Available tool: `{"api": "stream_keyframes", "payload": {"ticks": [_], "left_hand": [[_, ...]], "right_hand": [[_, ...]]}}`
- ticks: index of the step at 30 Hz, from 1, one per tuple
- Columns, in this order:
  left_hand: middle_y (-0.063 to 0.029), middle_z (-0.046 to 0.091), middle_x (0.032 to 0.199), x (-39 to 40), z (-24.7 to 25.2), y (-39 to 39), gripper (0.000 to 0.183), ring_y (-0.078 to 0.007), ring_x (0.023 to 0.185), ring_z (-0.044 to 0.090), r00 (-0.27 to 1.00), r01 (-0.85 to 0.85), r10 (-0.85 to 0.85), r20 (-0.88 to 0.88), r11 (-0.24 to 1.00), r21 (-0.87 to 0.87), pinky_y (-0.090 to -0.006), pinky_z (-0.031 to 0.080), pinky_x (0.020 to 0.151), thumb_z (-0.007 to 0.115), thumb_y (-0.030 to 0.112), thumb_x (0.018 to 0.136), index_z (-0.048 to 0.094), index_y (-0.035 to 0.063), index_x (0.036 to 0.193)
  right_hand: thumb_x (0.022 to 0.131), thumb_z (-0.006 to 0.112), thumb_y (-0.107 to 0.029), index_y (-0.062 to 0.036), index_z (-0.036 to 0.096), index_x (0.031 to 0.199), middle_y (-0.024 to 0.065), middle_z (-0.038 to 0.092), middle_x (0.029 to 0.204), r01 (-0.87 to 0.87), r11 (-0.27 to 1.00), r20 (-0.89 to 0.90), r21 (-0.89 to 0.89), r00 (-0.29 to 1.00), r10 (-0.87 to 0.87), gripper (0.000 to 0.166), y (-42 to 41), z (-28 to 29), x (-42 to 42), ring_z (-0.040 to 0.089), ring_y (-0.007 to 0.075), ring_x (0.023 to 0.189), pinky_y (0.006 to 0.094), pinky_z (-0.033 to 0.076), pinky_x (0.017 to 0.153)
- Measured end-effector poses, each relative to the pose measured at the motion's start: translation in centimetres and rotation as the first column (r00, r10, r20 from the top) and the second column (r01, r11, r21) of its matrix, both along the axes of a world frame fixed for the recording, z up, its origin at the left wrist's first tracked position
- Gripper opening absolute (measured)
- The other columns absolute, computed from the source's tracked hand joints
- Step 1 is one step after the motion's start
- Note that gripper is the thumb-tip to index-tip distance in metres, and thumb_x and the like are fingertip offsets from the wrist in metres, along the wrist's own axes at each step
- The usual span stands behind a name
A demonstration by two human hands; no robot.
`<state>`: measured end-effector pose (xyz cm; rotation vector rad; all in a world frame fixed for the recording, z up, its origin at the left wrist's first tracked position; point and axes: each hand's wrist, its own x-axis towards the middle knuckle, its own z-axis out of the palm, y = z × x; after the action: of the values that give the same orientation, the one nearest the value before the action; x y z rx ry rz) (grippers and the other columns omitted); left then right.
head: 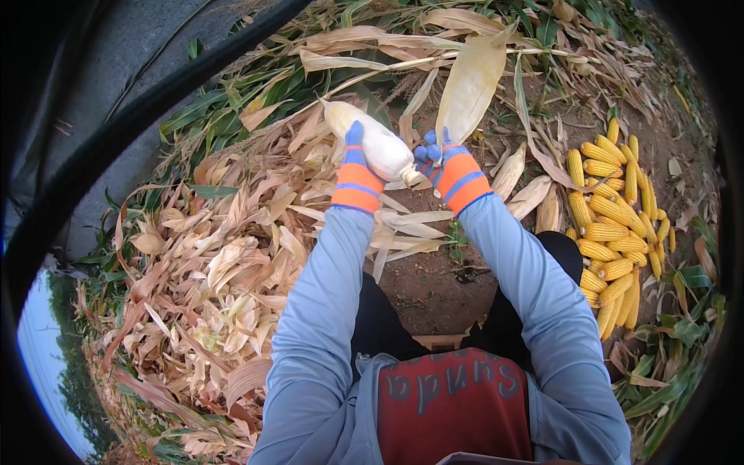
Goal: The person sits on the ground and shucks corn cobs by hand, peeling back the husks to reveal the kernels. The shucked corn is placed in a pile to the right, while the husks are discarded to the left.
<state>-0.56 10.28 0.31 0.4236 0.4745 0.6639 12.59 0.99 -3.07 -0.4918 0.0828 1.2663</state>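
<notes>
In an orange and blue knit glove, my left hand [358, 168] grips a corn ear [378, 142] still wrapped in pale husk. The ear lies tilted, its stub of stalk towards my right hand. My right hand [450, 165], gloved alike, pinches the lower end of a broad, dry husk leaf [474, 81] that stands up away from me. This leaf looks apart from the ear. Just beyond my right wrist, unhusked corn ears [529, 197] rest on the soil.
A large heap of dry husks [226, 273] spreads on the left. Bare yellow corn cobs [610, 232] are piled at the right. Stalks and green leaves [261, 99] lie ahead. A dark, thick cable or strap [145, 110] crosses the upper left, over grey ground.
</notes>
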Motion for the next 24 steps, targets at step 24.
{"api": "stream_keyframes", "payload": {"ticks": [24], "left_hand": [[-0.0121,0.045,0.115,-1.2,-0.2,1.7,0.068,-0.0282,0.101,0.045,0.988,-0.140,0.142,-0.065,0.990,0.035,-0.0414,0.036,0.088,0.051,0.053,0.072,0.035,0.0091,0.120]], "right_hand": [[0.073,0.057,-0.022,-0.0027,0.057,0.083,0.0095,0.059,0.078,0.103,0.987,0.978,-0.127,0.181,0.107,0.022,-1.6,4.3,-3.5,0.055,0.0167,0.073,0.0270,0.043,0.067]]}}
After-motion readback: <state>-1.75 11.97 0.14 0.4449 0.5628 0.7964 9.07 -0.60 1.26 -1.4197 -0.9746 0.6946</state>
